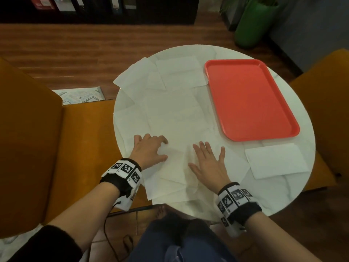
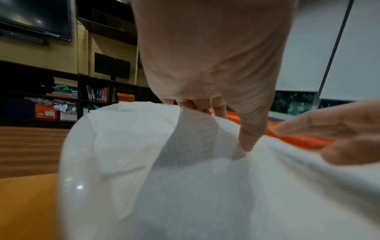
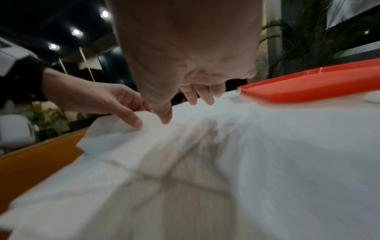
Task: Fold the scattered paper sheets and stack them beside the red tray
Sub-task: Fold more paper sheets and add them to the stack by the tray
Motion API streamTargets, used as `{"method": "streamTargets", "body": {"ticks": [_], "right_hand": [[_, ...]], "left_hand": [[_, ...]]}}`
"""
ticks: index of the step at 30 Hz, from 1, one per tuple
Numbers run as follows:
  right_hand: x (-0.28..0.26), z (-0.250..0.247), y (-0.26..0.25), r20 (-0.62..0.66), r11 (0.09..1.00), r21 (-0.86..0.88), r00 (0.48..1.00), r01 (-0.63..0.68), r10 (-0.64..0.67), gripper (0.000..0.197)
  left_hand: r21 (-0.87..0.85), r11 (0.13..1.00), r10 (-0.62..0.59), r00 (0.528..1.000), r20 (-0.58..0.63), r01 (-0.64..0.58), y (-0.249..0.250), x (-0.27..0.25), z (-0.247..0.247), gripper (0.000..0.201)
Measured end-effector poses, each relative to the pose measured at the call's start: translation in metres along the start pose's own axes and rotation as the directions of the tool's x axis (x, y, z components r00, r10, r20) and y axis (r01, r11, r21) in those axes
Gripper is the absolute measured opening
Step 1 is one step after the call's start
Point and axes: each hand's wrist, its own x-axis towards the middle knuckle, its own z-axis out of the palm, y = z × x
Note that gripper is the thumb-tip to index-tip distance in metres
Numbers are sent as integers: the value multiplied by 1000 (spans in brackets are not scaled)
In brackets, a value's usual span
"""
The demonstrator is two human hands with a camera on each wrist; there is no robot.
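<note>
Head view: we lay our right hand (image 1: 208, 165) flat, fingers straight, pinning the near paper sheet (image 1: 173, 178) while our left hand (image 1: 149, 151) lifts its left part; red tray (image 1: 249, 99) far right, one folded sheet (image 1: 276, 160) near it. Left wrist: thumb and fingers (image 2: 249, 138) pinch a raised flap, likely starting the fold. Right wrist: palm hovers low, fingertips (image 3: 193, 99) on paper.
</note>
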Motion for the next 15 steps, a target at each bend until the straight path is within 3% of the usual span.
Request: {"method": "streamTargets", "body": {"ticks": [2,4,6,8,11,13,15], "right_hand": [[6,-13,-6,-15,995,96,1000,27,-26,68],[12,-27,-8,15,981,192,1000,22,-26,64],[15,-38,0,33,951,308,999,-29,20,46],[11,-49,15,-12,845,532,997,-55,72,24],[-8,-62,42,-90,467,884,976,-13,198,9],[-20,-67,59,-67,162,987,949,17,308,20],[-32,-71,75,-27,-35,998,925,44,379,23]], "left_hand": [[-37,999,34,999,-5,-34,7,0,-12,25],[-151,986,63,998,-13,-65,17,-2,-24,18],[-295,950,92,995,-32,-97,25,-5,-39,20],[-468,876,116,993,-35,-119,33,-8,-57,21],[-718,682,136,989,-61,-138,48,-12,-78,15],[-780,604,144,985,-95,-163,60,-11,-85,13],[-813,559,134,986,-101,-160,73,-8,-86,12]]}}
